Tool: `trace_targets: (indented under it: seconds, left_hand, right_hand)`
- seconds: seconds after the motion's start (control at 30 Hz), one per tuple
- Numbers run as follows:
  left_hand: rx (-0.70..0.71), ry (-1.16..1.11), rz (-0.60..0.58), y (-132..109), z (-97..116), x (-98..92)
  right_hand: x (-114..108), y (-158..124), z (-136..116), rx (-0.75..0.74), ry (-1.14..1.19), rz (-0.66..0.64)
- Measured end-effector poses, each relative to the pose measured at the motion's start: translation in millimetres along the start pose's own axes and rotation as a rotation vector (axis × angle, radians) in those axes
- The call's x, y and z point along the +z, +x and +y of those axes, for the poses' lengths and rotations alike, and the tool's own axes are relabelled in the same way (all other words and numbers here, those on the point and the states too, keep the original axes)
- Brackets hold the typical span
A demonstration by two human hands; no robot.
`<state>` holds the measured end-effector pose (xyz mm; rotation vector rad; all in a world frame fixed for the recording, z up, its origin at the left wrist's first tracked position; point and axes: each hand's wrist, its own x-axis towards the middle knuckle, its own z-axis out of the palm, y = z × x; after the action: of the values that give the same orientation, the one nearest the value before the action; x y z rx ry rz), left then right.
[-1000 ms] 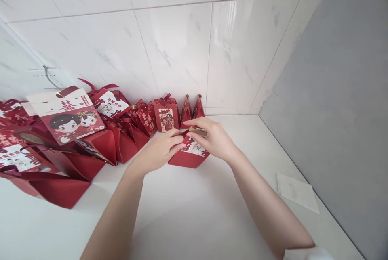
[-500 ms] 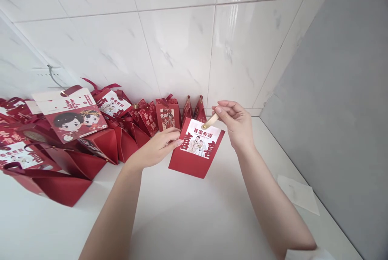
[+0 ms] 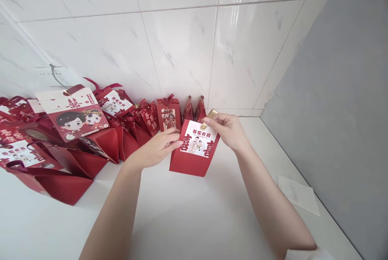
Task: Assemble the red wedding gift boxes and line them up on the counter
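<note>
Between my hands is a red gift box (image 3: 194, 165) with a white printed panel showing a couple and red characters. A gold ribbon (image 3: 213, 113) loops up from a small round fastener at its top. My left hand (image 3: 160, 145) grips the box's left side, thumb on the front and fingers behind. My right hand (image 3: 229, 129) is closed at the top right corner, thumb pressing beside the fastener at the ribbon's base. Part of the box's right edge is hidden behind the right-hand fingers.
Several red gift boxes (image 3: 72, 169) crowd the left of the white table (image 3: 182, 219). A smaller red box (image 3: 169, 116) and two narrow ones stand along the tiled wall (image 3: 178, 50). A white paper (image 3: 298, 193) lies at the right by a grey panel (image 3: 342, 102).
My right hand has moved from the ribbon's free end down and left to the box's top corner. The ribbon now stands up in a loop. My left hand keeps its hold.
</note>
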<state>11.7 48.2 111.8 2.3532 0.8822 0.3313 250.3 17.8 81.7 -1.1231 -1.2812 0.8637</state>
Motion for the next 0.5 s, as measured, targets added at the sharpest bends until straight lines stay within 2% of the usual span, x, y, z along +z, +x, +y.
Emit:
trace_targets:
  seconds: [0.2, 0.37, 0.5]
  left_hand:
    - [0.010, 0.026, 0.003, -0.8, -2.5, -0.1]
    - [-0.013, 0.034, 0.030, -2.0, -4.0, -3.7]
    - [0.014, 0.060, 0.037, -4.0, -2.1, -5.8]
  right_hand:
    - [0.8, 0.5, 1.2, -0.011, -0.001, -0.022]
    - [1.9, 0.2, 3.6, 0.014, 0.019, -0.171]
    - [1.0, -1.9, 0.7, 0.005, 0.051, -0.200]
